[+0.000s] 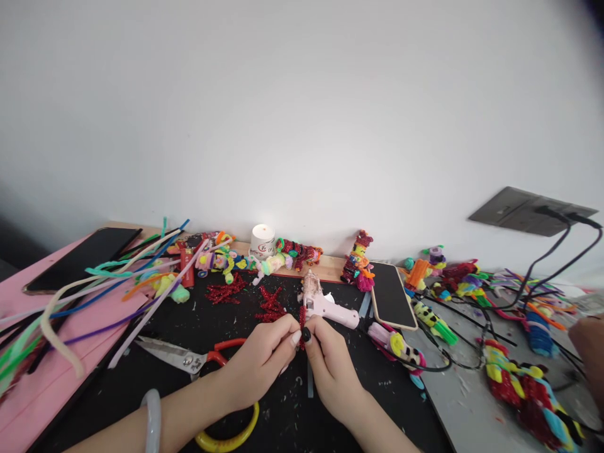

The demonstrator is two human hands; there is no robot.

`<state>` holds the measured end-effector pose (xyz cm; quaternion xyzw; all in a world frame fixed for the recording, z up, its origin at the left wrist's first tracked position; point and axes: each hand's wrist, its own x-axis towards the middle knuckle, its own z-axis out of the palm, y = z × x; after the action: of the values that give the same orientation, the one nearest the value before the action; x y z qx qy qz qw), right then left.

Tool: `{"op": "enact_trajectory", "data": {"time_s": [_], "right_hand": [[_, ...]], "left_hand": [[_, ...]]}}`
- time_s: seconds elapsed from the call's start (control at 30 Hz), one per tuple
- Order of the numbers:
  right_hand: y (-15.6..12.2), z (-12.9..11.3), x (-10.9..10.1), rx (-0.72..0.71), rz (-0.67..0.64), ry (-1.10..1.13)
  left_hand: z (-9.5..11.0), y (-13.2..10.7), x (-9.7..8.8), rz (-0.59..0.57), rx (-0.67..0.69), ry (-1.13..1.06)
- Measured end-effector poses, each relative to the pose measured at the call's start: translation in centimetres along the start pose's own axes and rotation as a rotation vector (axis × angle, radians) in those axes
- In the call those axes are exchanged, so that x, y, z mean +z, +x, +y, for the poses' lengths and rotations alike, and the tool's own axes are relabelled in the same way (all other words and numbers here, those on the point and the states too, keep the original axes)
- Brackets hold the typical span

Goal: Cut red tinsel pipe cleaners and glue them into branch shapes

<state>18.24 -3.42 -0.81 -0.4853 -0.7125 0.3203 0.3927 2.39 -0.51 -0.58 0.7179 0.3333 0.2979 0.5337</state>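
Centrally, just in front of the glue gun (pixel 325 306), the left hand (pixel 262 360) and right hand (pixel 331 366) both pinch a red tinsel stem (pixel 302 316), probably light, bendable and shedding, best gripped near its ends.

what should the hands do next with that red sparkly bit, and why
Likely a small twist of the red glittery piece: left hand and right hand both pinch it at the fingertips, and similar red twisted shapes lie just behind it.
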Motion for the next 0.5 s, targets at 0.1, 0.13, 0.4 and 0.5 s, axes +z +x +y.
{"op": "enact_trajectory", "data": {"time_s": [0.1, 0.13, 0.4, 0.5], "right_hand": [[-0.07, -0.13, -0.05, -0.001, -0.008, -0.008], [-0.09, -0.20, -0.08, -0.002, -0.012, -0.013], [0.29, -0.25, -0.45, -0.032, -0.064, -0.035], [0.38, -0.20, -0.62, -0.047, -0.080, -0.040]], "left_hand": [[0.01, -0.07, 0.01, -0.003, 0.000, 0.000], [0.00, -0.10, 0.02, -0.005, 0.000, -0.002], [-0.18, -0.01, 0.00, -0.019, 0.003, -0.007], [-0.14, 0.00, -0.01, -0.020, 0.002, -0.005]]}}
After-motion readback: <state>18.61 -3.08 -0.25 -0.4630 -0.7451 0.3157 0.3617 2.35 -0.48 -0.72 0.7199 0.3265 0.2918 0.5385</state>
